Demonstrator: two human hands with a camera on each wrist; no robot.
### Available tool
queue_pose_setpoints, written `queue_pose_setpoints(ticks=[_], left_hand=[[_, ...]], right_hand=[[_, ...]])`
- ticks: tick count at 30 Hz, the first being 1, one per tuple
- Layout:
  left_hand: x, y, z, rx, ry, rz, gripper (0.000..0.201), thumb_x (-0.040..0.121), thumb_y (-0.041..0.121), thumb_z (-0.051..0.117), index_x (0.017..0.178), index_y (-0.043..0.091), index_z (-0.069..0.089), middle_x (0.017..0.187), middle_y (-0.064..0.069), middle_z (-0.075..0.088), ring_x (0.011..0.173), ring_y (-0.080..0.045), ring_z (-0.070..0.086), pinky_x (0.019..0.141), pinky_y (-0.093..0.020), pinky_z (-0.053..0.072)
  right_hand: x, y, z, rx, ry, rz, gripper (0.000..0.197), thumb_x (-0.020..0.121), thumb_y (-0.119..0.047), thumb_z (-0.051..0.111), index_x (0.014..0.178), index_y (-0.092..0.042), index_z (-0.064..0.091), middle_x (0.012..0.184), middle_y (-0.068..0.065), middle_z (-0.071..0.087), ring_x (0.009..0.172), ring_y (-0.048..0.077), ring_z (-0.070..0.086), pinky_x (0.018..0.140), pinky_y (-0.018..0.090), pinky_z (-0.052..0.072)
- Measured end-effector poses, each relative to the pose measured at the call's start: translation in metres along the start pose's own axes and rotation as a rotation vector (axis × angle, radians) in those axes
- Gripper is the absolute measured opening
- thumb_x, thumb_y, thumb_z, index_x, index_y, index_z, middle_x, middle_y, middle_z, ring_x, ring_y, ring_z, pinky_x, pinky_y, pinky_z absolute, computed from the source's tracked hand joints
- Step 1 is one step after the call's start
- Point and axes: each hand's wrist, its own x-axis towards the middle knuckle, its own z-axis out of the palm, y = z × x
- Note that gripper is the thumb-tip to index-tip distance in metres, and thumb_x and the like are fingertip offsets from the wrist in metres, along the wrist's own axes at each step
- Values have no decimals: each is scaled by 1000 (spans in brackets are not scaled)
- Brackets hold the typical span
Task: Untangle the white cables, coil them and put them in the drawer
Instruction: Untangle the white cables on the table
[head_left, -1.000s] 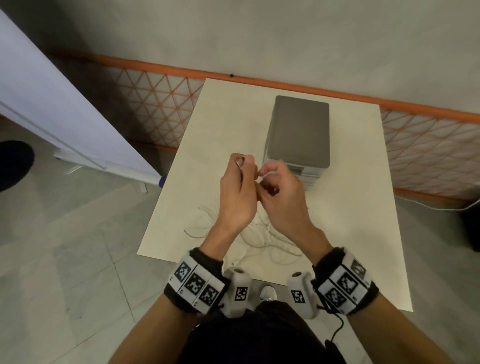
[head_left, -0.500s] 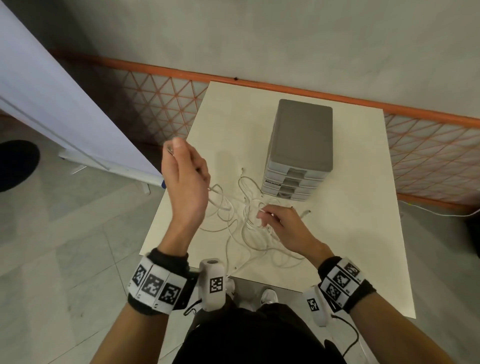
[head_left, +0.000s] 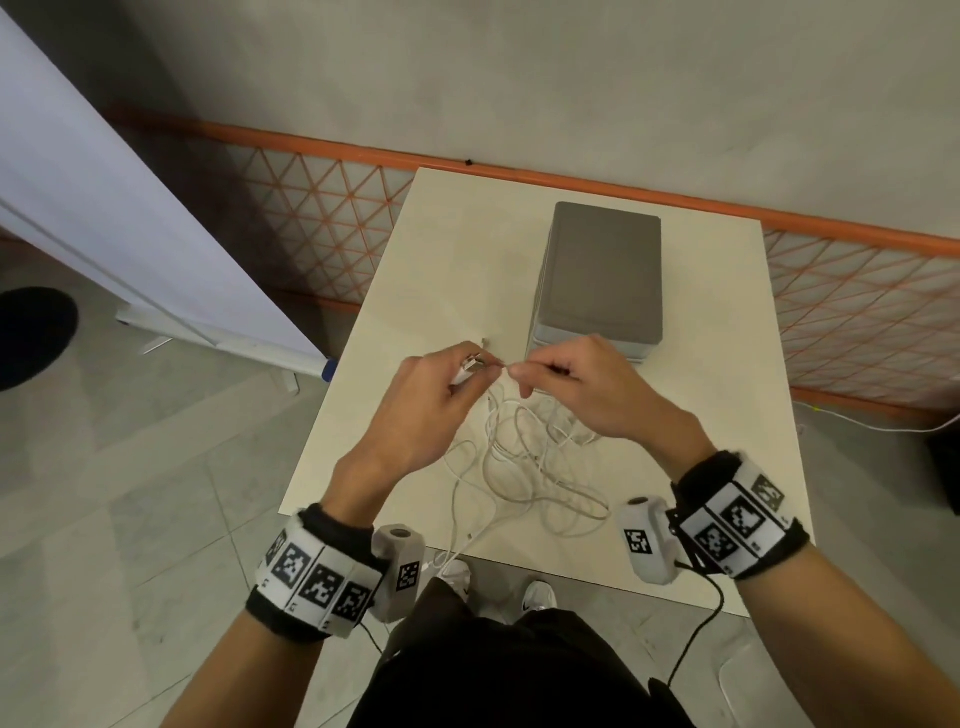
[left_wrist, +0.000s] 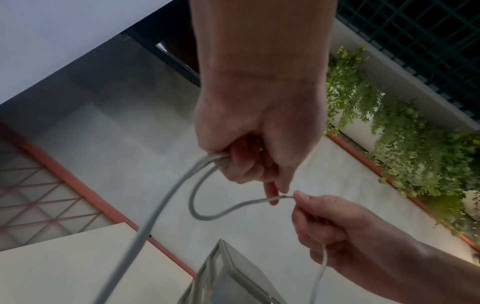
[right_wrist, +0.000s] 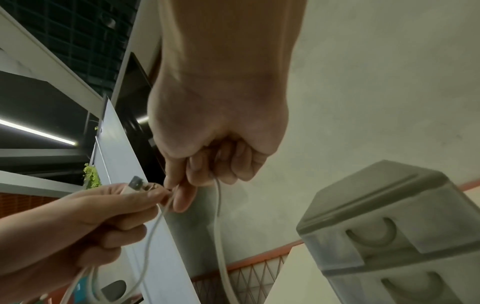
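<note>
A tangle of white cables (head_left: 524, 467) lies on the cream table (head_left: 717, 415) in front of a grey drawer unit (head_left: 602, 275), whose drawers look closed. My left hand (head_left: 441, 395) is raised over the tangle and grips a cable end with a USB plug (head_left: 471, 364) sticking out past its fingers. My right hand (head_left: 582, 384) pinches a strand of the same cable (left_wrist: 228, 207) just beside the left hand's fingertips. In the left wrist view a loop of cable hangs between the two hands. The right wrist view shows the plug (right_wrist: 136, 183) and a strand (right_wrist: 219, 226) dropping from my right hand (right_wrist: 207, 164).
One strand (head_left: 457, 551) trails over the table's near edge. An orange mesh fence (head_left: 311, 218) runs behind the table, close to the wall. A white board (head_left: 104, 208) leans at the left on the grey tiled floor. My shoes (head_left: 535, 597) show below the table edge.
My left hand, which was raised out to the left with the cable, has come back to the centre. My right hand rose from the tangle to meet it and pinch the strand.
</note>
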Motion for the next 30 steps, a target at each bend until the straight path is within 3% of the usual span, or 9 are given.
queue_pose_setpoints(ticks=[4, 10, 12, 15, 18, 20, 24, 27, 30], left_hand=[[2, -3, -6, -7, -43, 49, 16, 98, 33, 60, 92, 20, 67, 76, 9, 67, 66, -10, 57, 58, -17, 39], [1, -1, -8, -68, -20, 96, 15, 100, 26, 57, 87, 21, 60, 62, 9, 58, 54, -12, 47, 54, -26, 38], [-1, 3, -11, -219, 75, 72, 21, 101, 17, 55, 81, 23, 55, 54, 15, 49, 49, -6, 39, 51, -19, 33], [0, -1, -27, -469, 304, 9, 28, 100, 14, 53, 75, 26, 54, 50, 15, 41, 47, -2, 31, 47, -19, 27], [-5, -16, -36, -474, 404, -68, 26, 100, 11, 53, 75, 18, 55, 50, 15, 39, 47, -2, 30, 46, -18, 27], [-13, -25, -35, -267, 370, -115, 20, 101, 14, 53, 81, 13, 60, 54, 14, 44, 49, -5, 37, 50, -22, 33], [-23, -35, -31, 86, 358, -139, 24, 103, 20, 51, 123, 14, 63, 56, -5, 54, 57, -16, 53, 64, -36, 43], [-22, -25, -24, 102, 204, 45, 36, 102, 24, 53, 138, 23, 56, 55, 8, 58, 54, -11, 52, 61, -33, 44], [-14, -10, -6, 221, -38, 159, 46, 102, 31, 51, 148, 31, 44, 59, 15, 53, 59, -13, 52, 62, -36, 48]], right_hand=[[-1, -3, -4, 69, -15, -36, 32, 96, -40, 58, 77, -20, 75, 55, 17, 50, 45, 10, 32, 49, 16, 25], [0, -7, 5, 215, -9, -37, 26, 97, -31, 60, 76, -23, 73, 54, 6, 51, 45, 6, 35, 49, 16, 28], [0, 0, 17, 242, -15, -22, 28, 98, -25, 60, 71, -25, 68, 60, -5, 60, 47, 5, 44, 52, 15, 34], [-7, 25, 44, 229, -31, 22, 25, 99, -25, 56, 82, -15, 71, 78, -5, 72, 62, 16, 58, 60, 21, 42], [-18, 49, 62, 242, -21, 95, 26, 100, -24, 54, 86, -11, 72, 75, -2, 71, 65, 23, 58, 64, 27, 45], [-20, 56, 65, 109, -15, 81, 30, 100, -31, 52, 84, -13, 70, 68, 0, 67, 59, 21, 55, 61, 32, 44], [-20, 55, 52, -315, 10, 108, 37, 101, -42, 45, 81, -20, 66, 68, -7, 65, 64, 18, 60, 62, 34, 48], [-15, 35, 39, -417, -28, 54, 38, 101, -41, 44, 79, -17, 63, 67, -4, 66, 64, 20, 61, 63, 37, 49], [-9, 6, 23, -323, -89, 19, 35, 101, -36, 48, 77, -17, 66, 53, -15, 58, 53, 6, 54, 57, 25, 37]])
